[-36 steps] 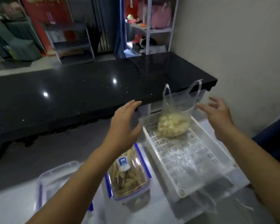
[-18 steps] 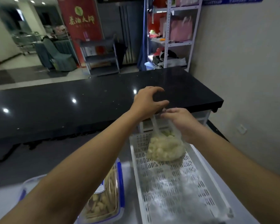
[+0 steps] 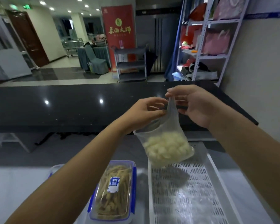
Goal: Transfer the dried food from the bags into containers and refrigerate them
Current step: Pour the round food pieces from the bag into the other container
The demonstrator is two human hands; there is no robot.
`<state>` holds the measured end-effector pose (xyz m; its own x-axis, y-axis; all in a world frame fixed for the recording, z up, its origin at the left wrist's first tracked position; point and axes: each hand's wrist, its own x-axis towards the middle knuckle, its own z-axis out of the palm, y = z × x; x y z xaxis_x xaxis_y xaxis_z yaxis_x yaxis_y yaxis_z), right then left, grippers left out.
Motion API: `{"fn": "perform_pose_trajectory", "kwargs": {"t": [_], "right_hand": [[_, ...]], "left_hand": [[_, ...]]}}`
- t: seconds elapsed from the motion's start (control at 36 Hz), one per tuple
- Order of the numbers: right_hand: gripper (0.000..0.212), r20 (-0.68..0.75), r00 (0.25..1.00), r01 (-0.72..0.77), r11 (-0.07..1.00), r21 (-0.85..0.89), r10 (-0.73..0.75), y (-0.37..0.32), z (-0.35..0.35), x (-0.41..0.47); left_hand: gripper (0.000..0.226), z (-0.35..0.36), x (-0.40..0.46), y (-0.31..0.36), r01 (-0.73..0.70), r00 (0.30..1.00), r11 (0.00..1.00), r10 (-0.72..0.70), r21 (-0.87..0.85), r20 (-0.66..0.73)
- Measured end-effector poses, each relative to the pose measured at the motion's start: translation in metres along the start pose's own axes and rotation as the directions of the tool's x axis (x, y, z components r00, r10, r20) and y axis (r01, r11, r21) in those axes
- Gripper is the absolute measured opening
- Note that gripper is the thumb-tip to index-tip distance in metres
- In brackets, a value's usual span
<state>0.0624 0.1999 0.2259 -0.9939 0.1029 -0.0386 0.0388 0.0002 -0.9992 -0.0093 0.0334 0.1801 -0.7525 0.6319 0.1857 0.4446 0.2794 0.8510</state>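
Centre frame: your left hand & right hand both hold the clear plastic bag up in the air. L fingers are curled, pinching the bag's upper edge on its left side. R thumb + forefinger pinch the stretched handle strip at the top; the other R fingers are loosely spread, palm facing you. The bag hangs just above the far end of the white slotted tray, lower right of frame, not touching it as far as you can tell. Pale, whitish dried pieces fill the bag's bottom half. Lower centre, just left of the tray: a lidded container w/ blue clips, packed w/ yellowish dried strips, sitting on the white table. A black counter runs across mid-frame behind your hands.
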Motion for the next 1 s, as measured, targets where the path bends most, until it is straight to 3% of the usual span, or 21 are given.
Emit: {"fn": "perform_pose_trajectory", "kwargs": {"t": [0.06, 0.14, 0.22, 0.28, 0.39, 0.47, 0.58, 0.64, 0.75, 0.83, 1.0], "right_hand": [[0.01, -0.014, 1.0, 0.011, 0.999, 0.03, -0.01, -0.007, 0.004, 0.001], [0.013, 0.013, 0.999, 0.032, 0.997, 0.069, -0.033, -0.015, 0.012, 0.0], [0.008, 0.061, 0.996, 0.057, 0.995, 0.086, -0.062, -0.023, 0.02, -0.003], [0.011, 0.094, 0.993, 0.065, 0.994, 0.088, -0.074, -0.027, 0.026, -0.004], [0.015, 0.15, 0.984, 0.086, 0.991, 0.1, -0.101, -0.032, 0.035, -0.007], [0.02, 0.197, 0.973, 0.101, 0.99, 0.102, -0.119, -0.034, 0.043, -0.011], [0.023, 0.27, 0.954, 0.106, 0.99, 0.097, -0.128, -0.035, 0.052, -0.019], [0.022, 0.306, 0.942, 0.11, 0.989, 0.103, -0.137, -0.036, 0.059, -0.024], [0.021, 0.427, 0.889, 0.153, 0.986, 0.072, -0.169, -0.037, 0.081, -0.035], [0.029, 0.488, 0.85, 0.225, 0.974, 0.004, -0.199, -0.034, 0.099, -0.042], [0.024, 0.527, 0.826, 0.269, 0.961, -0.057, -0.2, -0.027, 0.124, -0.048]], "left_hand": [[0.042, -0.018, -0.013, 0.006, -0.014, 1.0, 0.997, 0.013, 0.08, 0.005], [0.078, -0.053, -0.045, 0.011, -0.05, 0.988, 0.973, 0.014, 0.226, 0.155], [0.099, -0.081, -0.08, 0.006, -0.051, 0.965, 0.884, -0.077, 0.465, 0.253], [0.088, -0.087, -0.098, 0.0, -0.016, 0.985, 0.819, -0.086, 0.574, 0.151], [0.041, -0.085, -0.115, -0.004, -0.075, 0.985, 0.715, 0.163, 0.695, -0.062], [0.021, -0.084, -0.125, -0.001, -0.131, 0.933, 0.763, 0.31, 0.633, -0.181], [0.017, -0.08, -0.135, 0.015, -0.187, 0.856, 0.872, 0.37, 0.452, -0.361], [0.026, -0.08, -0.136, 0.024, -0.158, 0.848, 0.904, 0.33, 0.398, -0.413], [0.067, -0.084, -0.135, 0.04, -0.023, 0.908, 0.961, 0.135, 0.274, -0.396], [0.069, -0.083, -0.133, 0.048, 0.008, 0.909, 0.948, 0.127, 0.319, -0.398], [0.074, -0.084, -0.147, 0.049, 0.038, 0.908, 0.95, 0.096, 0.309, -0.407]]}}
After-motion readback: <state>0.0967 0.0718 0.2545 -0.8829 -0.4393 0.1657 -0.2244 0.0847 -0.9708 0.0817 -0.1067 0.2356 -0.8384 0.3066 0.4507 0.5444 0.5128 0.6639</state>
